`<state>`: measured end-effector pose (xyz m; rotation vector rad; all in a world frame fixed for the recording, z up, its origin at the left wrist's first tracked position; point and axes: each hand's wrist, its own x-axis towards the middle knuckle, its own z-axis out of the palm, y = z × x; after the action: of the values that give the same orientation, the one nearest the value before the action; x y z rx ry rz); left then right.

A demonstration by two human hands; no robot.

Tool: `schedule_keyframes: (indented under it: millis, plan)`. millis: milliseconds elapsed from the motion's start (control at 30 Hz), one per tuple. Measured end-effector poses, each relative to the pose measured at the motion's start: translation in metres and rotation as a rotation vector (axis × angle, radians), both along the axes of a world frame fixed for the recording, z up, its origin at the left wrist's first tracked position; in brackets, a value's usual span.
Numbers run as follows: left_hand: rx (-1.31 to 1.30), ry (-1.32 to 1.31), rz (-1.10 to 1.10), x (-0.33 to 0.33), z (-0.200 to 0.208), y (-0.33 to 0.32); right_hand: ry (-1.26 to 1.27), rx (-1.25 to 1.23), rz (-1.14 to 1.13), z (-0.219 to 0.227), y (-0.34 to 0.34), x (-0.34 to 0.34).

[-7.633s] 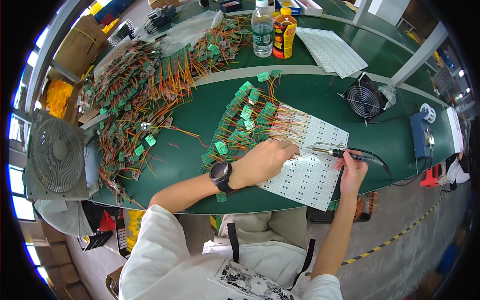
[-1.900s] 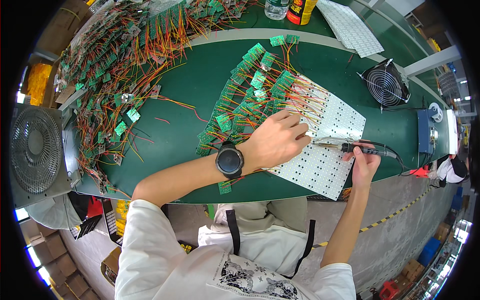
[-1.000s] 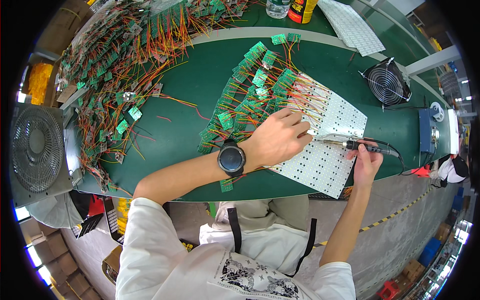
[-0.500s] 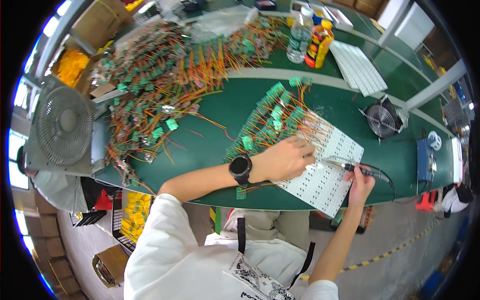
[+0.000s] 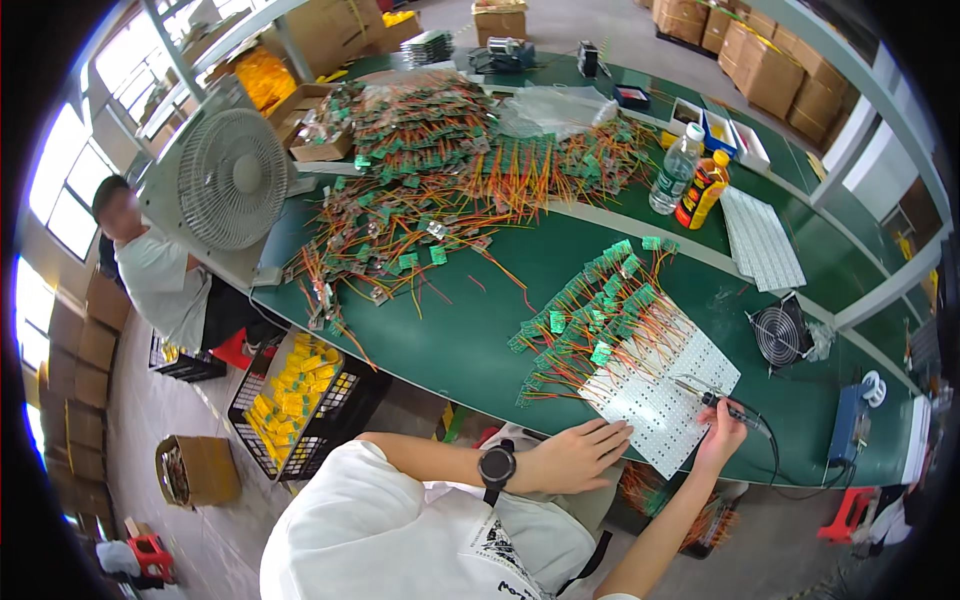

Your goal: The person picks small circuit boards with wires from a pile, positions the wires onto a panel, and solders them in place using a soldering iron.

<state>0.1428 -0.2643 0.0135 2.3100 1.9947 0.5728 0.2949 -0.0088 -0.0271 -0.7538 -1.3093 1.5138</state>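
Observation:
My right hand (image 5: 722,437) is closed around the handle of a soldering iron (image 5: 738,409), whose tip points left over a white panel (image 5: 655,425) dotted with small marks. Flat at the table's near edge, beside the panel's lower left corner, lies my left hand (image 5: 578,457), fingers stretched and nothing seen in them. Small green circuit boards (image 5: 590,312) with red and orange wires fan out in rows left of the panel. Some of their wire ends reach over its upper left part.
A heap of wired boards (image 5: 425,135) covers the back left, near a grey fan (image 5: 235,175). A water bottle (image 5: 678,170) and a yellow-capped drink bottle (image 5: 703,190) stand behind. At right are a small black fan (image 5: 778,335) and a blue soldering station (image 5: 850,425).
My left hand has drawn back from the wires over the panel to the table's near edge, its fingers straightened. The view has tilted up and left. My right hand still holds the iron.

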Motion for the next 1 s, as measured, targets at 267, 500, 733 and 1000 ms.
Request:
schedule_keyframes:
  millis: [267, 500, 733, 1000]
  plan:
    - [0.125, -0.195, 0.026, -0.027, 0.023, -0.001, 0.117, -0.031, -0.058, 0.002, -0.004, -0.003]
    - [0.493, -0.021, 0.891, -0.189, 0.046, -0.041, 0.121, -0.039, -0.058, -0.004, 0.003, 0.003]
    - [0.333, 0.056, 1.096, -0.310, 0.002, -0.087, 0.099, -0.050, -0.027, -0.001, 0.002, 0.001]
    - [0.083, -0.236, 1.009, -0.329, 0.013, -0.100, 0.074, -0.038, -0.018, 0.002, -0.001, 0.003]
